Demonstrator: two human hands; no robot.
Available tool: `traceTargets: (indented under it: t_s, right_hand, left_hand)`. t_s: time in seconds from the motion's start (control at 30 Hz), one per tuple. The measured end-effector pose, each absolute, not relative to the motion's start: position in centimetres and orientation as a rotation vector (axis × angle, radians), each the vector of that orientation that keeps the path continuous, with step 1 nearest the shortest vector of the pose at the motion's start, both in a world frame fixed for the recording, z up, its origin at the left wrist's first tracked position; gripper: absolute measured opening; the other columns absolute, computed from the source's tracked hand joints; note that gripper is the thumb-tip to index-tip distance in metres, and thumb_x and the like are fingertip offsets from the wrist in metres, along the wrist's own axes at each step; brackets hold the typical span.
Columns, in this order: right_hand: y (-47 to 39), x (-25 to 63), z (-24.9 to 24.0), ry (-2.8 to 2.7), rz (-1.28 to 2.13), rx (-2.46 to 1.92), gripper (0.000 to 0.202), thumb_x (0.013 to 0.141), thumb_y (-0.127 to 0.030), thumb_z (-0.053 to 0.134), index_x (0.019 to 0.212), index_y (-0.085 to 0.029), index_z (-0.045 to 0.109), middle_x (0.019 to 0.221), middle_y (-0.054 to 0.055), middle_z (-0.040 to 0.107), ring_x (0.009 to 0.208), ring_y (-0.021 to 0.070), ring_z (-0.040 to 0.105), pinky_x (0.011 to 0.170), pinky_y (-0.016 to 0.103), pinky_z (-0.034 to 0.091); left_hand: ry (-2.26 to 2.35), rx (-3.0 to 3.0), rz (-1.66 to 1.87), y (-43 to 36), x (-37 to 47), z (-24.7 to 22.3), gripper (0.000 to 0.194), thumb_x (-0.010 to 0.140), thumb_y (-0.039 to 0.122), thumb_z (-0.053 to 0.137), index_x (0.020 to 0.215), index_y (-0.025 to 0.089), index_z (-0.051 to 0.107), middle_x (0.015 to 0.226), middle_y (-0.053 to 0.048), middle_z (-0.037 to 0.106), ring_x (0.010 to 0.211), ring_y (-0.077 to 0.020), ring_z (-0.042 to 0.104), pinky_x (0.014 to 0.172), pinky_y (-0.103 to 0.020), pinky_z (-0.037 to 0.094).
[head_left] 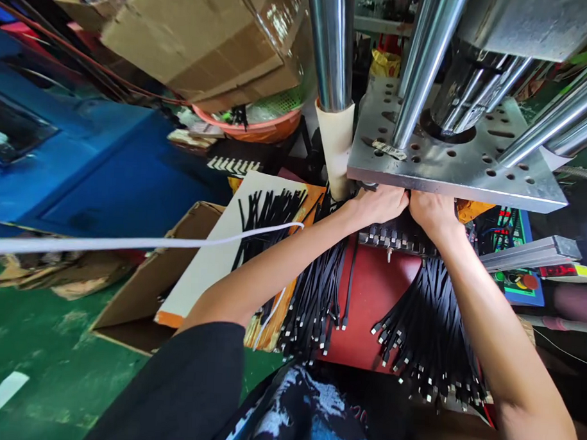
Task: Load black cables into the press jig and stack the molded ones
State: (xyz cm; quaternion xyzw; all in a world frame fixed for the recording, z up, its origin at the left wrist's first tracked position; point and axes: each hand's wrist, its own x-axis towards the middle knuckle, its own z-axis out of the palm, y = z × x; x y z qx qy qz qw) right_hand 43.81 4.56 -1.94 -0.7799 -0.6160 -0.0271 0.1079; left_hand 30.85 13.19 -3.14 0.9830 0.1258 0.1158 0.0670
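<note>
Both my hands reach under the front edge of a thick steel plate (449, 177). My left hand (383, 204) is curled at a dark metal mould (394, 236) with a row of slots; its fingertips are hidden. Close beside it, my right hand (431, 211) bends over the same mould, its fingers hidden by the plate and its own back. Whatever they hold cannot be made out. Below the mould, black cables with metal plugs hang in two bunches, one at the left (320, 291) and one at the right (434, 327), over a red surface (372, 300).
More black cables lie on a white board (205, 275) at the left. A white cord (129, 243) crosses above my left forearm. Steel columns (332, 54) rise over the plate. An open cardboard box (131, 304) stands at left; a control panel (525, 279) is at right.
</note>
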Motion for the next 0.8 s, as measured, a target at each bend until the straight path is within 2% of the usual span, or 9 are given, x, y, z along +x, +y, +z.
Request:
traceTargets:
  t_s: [0.1, 0.2, 0.27, 0.33, 0.4, 0.5, 0.6, 0.7, 0.8]
  right_hand:
    - [3.3, 42.8, -1.0, -1.784, -0.095, -2.422, 0.047, 0.099, -0.006, 0.035, 0.132, -0.004, 0.067, 0.128, 0.03, 0.069, 0.118, 0.0398, 0.066, 0.099, 0.055, 0.049]
    - [-2.2, 37.6, -0.9, -1.767, -0.225, -2.386, 0.046, 0.1, -0.007, 0.033, 0.137, -0.006, 0.06, 0.136, 0.03, 0.064, 0.108, 0.034, 0.071, 0.084, 0.042, 0.055]
    - [-7.0, 32.2, -2.2, -1.717, -0.027, -2.442, 0.031, 0.109, -0.02, 0.037, 0.123, -0.01, 0.062, 0.115, 0.021, 0.07, 0.085, 0.0262, 0.072, 0.067, 0.033, 0.052]
    - [-11.0, 26.9, -4.3, -1.746, 0.407, -2.428, 0.022, 0.109, -0.034, 0.052, 0.113, -0.015, 0.061, 0.095, 0.011, 0.071, 0.073, 0.022, 0.071, 0.062, 0.03, 0.049]
    - [-13.3, 23.1, -6.4, -1.744, 0.682, -2.419, 0.014, 0.11, -0.029, 0.054, 0.108, -0.016, 0.06, 0.095, 0.01, 0.072, 0.076, 0.0218, 0.074, 0.062, 0.029, 0.048]
    - [-13.8, 21.0, -8.3, -1.726, 0.784, -2.392, 0.012, 0.111, -0.017, 0.048, 0.105, -0.016, 0.058, 0.096, 0.009, 0.073, 0.086, 0.0222, 0.076, 0.069, 0.029, 0.049]
    - [-13.4, 21.3, -8.2, -1.674, 0.753, -2.38, 0.008, 0.111, -0.02, 0.051, 0.108, -0.016, 0.057, 0.097, 0.009, 0.074, 0.09, 0.0231, 0.077, 0.072, 0.03, 0.049]
    - [-14.3, 21.7, -7.8, -1.61, 0.742, -2.408, 0.006, 0.108, -0.017, 0.054, 0.104, -0.015, 0.058, 0.095, 0.011, 0.076, 0.089, 0.0248, 0.078, 0.069, 0.03, 0.047]
    - [-16.9, 21.9, -7.7, -1.615, 0.778, -2.37, 0.013, 0.107, -0.015, 0.051, 0.096, -0.018, 0.058, 0.085, 0.008, 0.076, 0.081, 0.0235, 0.078, 0.065, 0.03, 0.044]
  left_hand:
    - [0.451, 2.855, 0.41, 12.7, 29.4, -2.8, 0.042, 0.109, 0.02, 0.039, 0.133, 0.0, 0.067, 0.139, -0.027, 0.069, 0.131, -0.0374, 0.065, 0.114, -0.052, 0.047]
    - [0.421, 2.654, 0.532, 9.0, 23.0, -1.7, 0.044, 0.107, 0.023, 0.052, 0.146, 0.004, 0.059, 0.158, -0.022, 0.056, 0.147, -0.0329, 0.053, 0.126, -0.049, 0.038]
    - [0.407, 2.419, 0.49, 5.1, 16.9, -0.7, 0.037, 0.109, 0.024, 0.049, 0.139, 0.009, 0.066, 0.147, -0.015, 0.067, 0.14, -0.0258, 0.06, 0.125, -0.04, 0.042]
    - [0.518, 2.115, 0.347, 1.2, 11.0, -0.1, 0.035, 0.112, 0.029, 0.043, 0.131, 0.016, 0.07, 0.132, -0.009, 0.075, 0.124, -0.0213, 0.07, 0.114, -0.034, 0.051]
    - [0.606, 1.838, 0.198, -2.1, 6.5, -0.2, 0.036, 0.114, 0.036, 0.043, 0.126, 0.02, 0.073, 0.125, -0.006, 0.079, 0.117, -0.0217, 0.073, 0.109, -0.034, 0.055]
    - [0.715, 1.468, 0.114, -5.5, 3.0, -1.4, 0.043, 0.113, 0.049, 0.045, 0.124, 0.02, 0.074, 0.125, -0.01, 0.079, 0.117, -0.0249, 0.075, 0.109, -0.037, 0.057]
    - [0.751, 1.229, 0.038, -7.7, 2.0, -3.0, 0.054, 0.107, 0.063, 0.053, 0.13, 0.017, 0.071, 0.128, -0.014, 0.078, 0.117, -0.0281, 0.076, 0.111, -0.043, 0.057]
    - [0.801, 1.199, -0.064, -9.2, 1.7, -4.5, 0.063, 0.102, 0.068, 0.06, 0.137, 0.017, 0.068, 0.133, -0.017, 0.076, 0.124, -0.0304, 0.073, 0.116, -0.048, 0.053]
    - [0.787, 1.142, -0.135, -10.0, 1.8, -5.9, 0.075, 0.096, 0.07, 0.068, 0.15, 0.019, 0.06, 0.146, -0.018, 0.069, 0.138, -0.0314, 0.065, 0.124, -0.051, 0.045]
